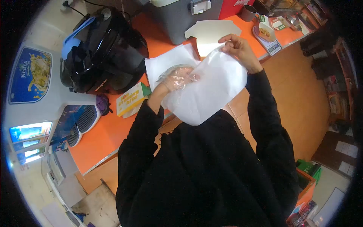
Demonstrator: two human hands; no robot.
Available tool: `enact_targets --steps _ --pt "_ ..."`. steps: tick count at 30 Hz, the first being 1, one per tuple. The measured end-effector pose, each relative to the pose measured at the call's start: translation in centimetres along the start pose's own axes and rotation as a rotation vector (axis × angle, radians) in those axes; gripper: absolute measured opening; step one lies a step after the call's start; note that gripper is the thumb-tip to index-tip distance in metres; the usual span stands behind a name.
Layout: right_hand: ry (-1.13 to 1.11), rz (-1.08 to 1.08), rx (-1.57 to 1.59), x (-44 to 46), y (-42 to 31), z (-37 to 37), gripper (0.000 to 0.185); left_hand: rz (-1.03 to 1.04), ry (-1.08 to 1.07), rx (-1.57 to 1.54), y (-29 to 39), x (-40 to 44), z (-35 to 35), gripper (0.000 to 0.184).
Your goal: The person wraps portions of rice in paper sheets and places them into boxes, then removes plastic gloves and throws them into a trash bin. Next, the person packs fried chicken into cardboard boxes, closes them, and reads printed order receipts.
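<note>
My right hand [240, 52] is bare and pinches the upper edge of a sheet of white paper [217, 85]. The sheet is raised in front of my body and curves down at its lower edge. My left hand [177, 78], in a loose clear plastic glove, grips the sheet's left side; its fingertips are partly hidden by crinkled plastic. Another white sheet [159, 65] lies flat on the orange counter under my left hand. Just beyond my hands sits an unfolded pale cardboard box [211, 30].
A black rice cooker [109, 53] and a yellow-and-white printed carton [130, 100] stand at left on the orange counter [96, 142]. Behind is a grey cooler box [172, 20]. At right are a digital scale [273, 47] bearing a food box [266, 32], and a grey mug [248, 13].
</note>
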State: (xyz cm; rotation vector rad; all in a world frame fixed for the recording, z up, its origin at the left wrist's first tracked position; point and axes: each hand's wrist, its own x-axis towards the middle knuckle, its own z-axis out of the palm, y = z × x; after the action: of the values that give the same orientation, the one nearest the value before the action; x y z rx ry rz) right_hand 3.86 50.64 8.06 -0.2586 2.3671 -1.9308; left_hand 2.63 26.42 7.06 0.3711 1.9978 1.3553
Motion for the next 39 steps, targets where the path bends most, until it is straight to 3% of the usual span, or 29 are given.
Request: enact_targets --steps 1,2,3,4,6,9,11,12,14,15,17,18,20,22,23,26,29,32,34,38,39 --pt "0.033 -0.021 0.225 0.2 0.6 -0.5 0.026 0.039 -0.060 0.343 -0.3 1.1 0.1 0.030" --pt "0.067 -0.045 0.452 0.5 1.5 -0.9 0.033 0.041 -0.065 0.352 -1.0 1.8 0.2 0.030" --pt "0.040 0.018 0.704 0.6 3.2 -1.7 0.053 0.121 0.017 0.222 -1.9 2.6 0.3 0.030" --pt "0.048 0.013 0.707 0.4 5.5 -1.2 0.053 0.200 0.098 0.089 -2.5 3.2 0.4 0.030" --pt "0.085 0.176 1.050 0.0 8.9 -0.5 0.062 0.204 0.164 0.049 -2.7 4.2 0.7 0.026" --pt "0.192 0.219 1.041 -2.1 7.5 2.8 0.066 0.202 0.302 -0.012 -2.3 5.7 1.3 0.021" --pt "0.102 0.036 1.435 -2.1 9.1 3.2 0.060 0.193 0.364 -0.016 -1.6 6.5 1.6 0.020" --pt "0.104 0.037 1.441 -2.2 8.7 3.1 0.060 0.143 0.408 0.041 -0.9 6.7 1.8 0.021" --pt "0.401 0.098 0.659 -2.4 7.7 2.4 0.057 0.093 0.446 0.105 -0.9 8.2 2.2 0.023" --pt "0.410 0.018 0.598 -2.4 6.5 2.2 0.070 0.103 0.532 0.103 -2.4 9.5 2.4 0.023" --pt "0.374 -0.031 0.478 -1.9 7.8 1.1 0.063 0.113 0.613 0.099 -4.0 11.3 2.8 0.022" --pt "0.329 -0.083 0.356 -1.4 8.6 0.6 0.057 0.144 0.587 -0.086 -4.1 11.8 2.9 0.022" --pt "0.203 0.033 0.247 -0.9 9.9 -1.0 0.049 0.168 0.561 -0.273 -4.4 12.6 2.8 0.023" --pt "0.135 0.136 0.414 -0.6 9.9 -1.6 0.043 0.429 0.448 -0.229 -3.2 12.3 2.7 0.026" --pt "0.133 0.140 0.419 -0.5 10.1 -1.7 0.043 0.422 0.450 -0.227 -2.6 11.9 2.5 0.026" --pt "0.167 0.087 0.366 -0.4 11.5 -2.0 0.041 0.391 0.267 0.015 -0.6 11.3 2.5 0.028" --pt "0.232 0.228 -0.089 -0.7 13.1 -2.3 0.031 0.232 0.178 0.229 -1.8 12.9 2.7 0.023" --pt "0.293 0.194 -0.362 -0.9 14.7 -1.9 0.024 0.281 0.117 0.350 -3.8 16.7 2.7 0.021" --pt "0.334 0.230 -0.349 -0.6 13.8 -2.4 0.018 0.496 0.194 0.898 -2.0 18.8 2.5 0.016" --pt "0.568 0.004 -0.858 0.1 10.9 -4.3 0.018 0.532 0.130 0.670 0.6 23.1 1.7 0.010" --pt "0.667 -0.081 -1.056 0.2 10.2 -4.5 0.019 0.538 0.111 0.798 1.5 24.0 1.6 0.010"
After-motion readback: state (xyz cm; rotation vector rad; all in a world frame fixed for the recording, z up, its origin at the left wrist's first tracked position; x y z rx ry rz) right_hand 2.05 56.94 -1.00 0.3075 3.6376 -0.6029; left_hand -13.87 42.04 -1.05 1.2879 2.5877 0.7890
